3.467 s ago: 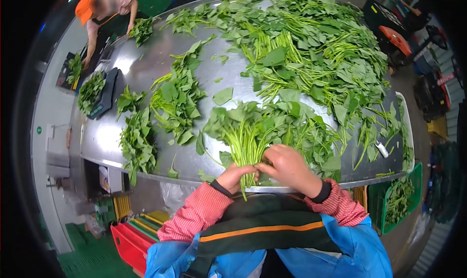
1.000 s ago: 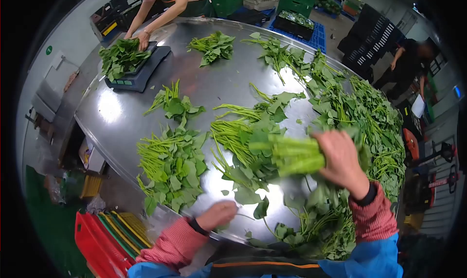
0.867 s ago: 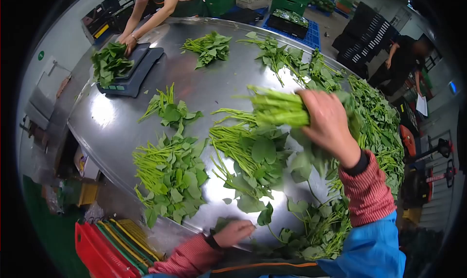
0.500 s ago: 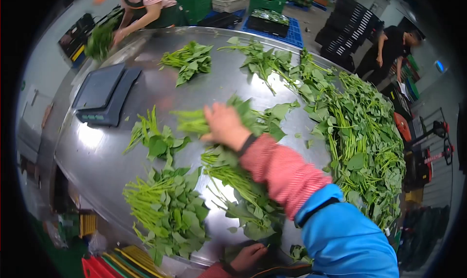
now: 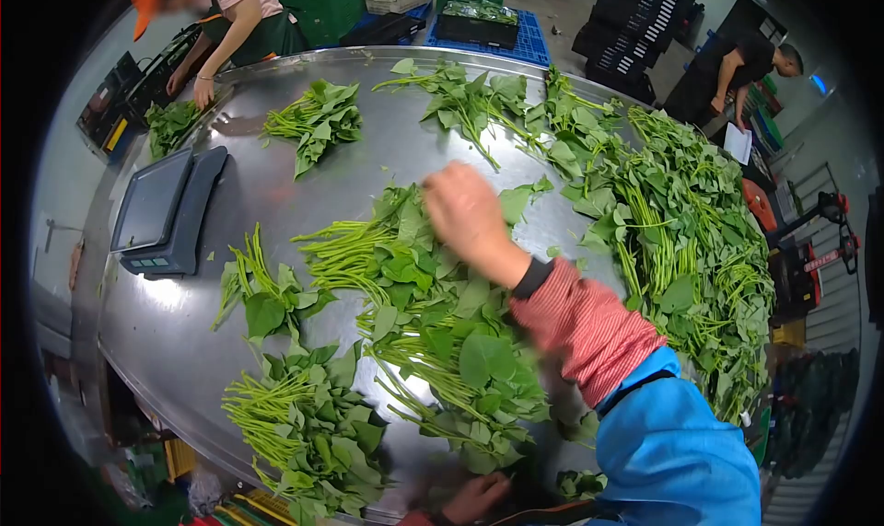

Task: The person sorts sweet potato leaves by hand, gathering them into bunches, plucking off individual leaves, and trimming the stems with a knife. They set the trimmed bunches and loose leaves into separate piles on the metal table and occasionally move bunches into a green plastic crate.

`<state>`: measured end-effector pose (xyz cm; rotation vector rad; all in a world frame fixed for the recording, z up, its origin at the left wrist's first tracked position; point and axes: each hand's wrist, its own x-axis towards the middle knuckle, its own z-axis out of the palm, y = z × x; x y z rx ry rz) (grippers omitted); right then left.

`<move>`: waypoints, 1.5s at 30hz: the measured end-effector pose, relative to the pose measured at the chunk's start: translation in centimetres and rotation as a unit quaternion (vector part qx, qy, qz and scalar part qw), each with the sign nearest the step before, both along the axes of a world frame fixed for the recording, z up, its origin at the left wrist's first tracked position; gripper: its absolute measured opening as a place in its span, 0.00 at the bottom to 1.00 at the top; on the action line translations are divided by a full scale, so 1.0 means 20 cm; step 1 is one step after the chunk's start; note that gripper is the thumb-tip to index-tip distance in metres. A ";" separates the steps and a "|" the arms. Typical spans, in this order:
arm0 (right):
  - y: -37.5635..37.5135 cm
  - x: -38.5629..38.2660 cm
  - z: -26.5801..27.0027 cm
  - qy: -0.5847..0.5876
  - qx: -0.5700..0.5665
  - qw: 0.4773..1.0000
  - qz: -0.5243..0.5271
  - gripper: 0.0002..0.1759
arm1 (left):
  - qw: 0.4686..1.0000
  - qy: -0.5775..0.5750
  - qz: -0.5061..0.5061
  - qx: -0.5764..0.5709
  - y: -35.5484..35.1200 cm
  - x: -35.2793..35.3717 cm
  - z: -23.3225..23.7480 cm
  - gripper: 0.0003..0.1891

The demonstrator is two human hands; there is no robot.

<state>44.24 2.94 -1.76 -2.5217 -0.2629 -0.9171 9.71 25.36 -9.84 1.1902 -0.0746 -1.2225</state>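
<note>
Bunch (image 5: 354,254) lies mid-table, stems toward scale (image 5: 168,215), leaves beside right hand (image 5: 468,215). Right hand: fingers curled, close together; contact with leaves and any grip hidden. Left hand (image 5: 476,498) low at near edge of table (image 5: 175,342), dim; cannot tell if closed on anything. Second bunch (image 5: 470,369) just nearer, leaves meeting first. Near-left bunch (image 5: 318,434), small bunch (image 5: 267,296) and far bunch (image 5: 322,126) lie apart from hands. Heap (image 5: 681,250) covers right side. Scale pan bare. Co-worker (image 5: 244,15) reaches to greens (image 5: 170,126) past scale.

Table (image 5: 175,328), glossy smooth metal (bright glare patches); scale (image 5: 164,208), matt plastic.
</note>
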 end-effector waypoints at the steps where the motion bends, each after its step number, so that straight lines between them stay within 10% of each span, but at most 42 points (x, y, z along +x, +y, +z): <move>1: -0.12 0.02 -0.06 0.021 -0.010 0.998 -0.060 0.07 | 1.000 0.014 0.006 0.008 0.00 -0.01 -0.01 0.11; 6: -0.43 -0.04 -0.33 0.155 -0.184 0.970 -0.021 0.08 | 0.996 0.056 0.021 0.060 0.02 -0.05 -0.08 0.09; 9: -0.52 -0.03 -0.25 0.328 0.079 0.941 -0.031 0.10 | 0.996 0.027 -0.062 0.050 0.04 -0.03 -0.13 0.15; 14: -0.63 -0.25 0.11 0.378 0.601 0.684 0.167 0.14 | 0.993 0.005 -0.060 0.097 0.05 -0.07 -0.21 0.16; 37: -0.25 -0.58 0.31 0.389 0.445 0.762 0.263 0.15 | 0.997 0.039 0.000 0.063 -0.02 0.03 0.03 0.14; 45: -0.61 -1.42 0.26 0.327 0.442 0.835 0.022 0.13 | 0.963 -0.220 -0.091 0.129 -0.06 -0.08 -0.03 0.09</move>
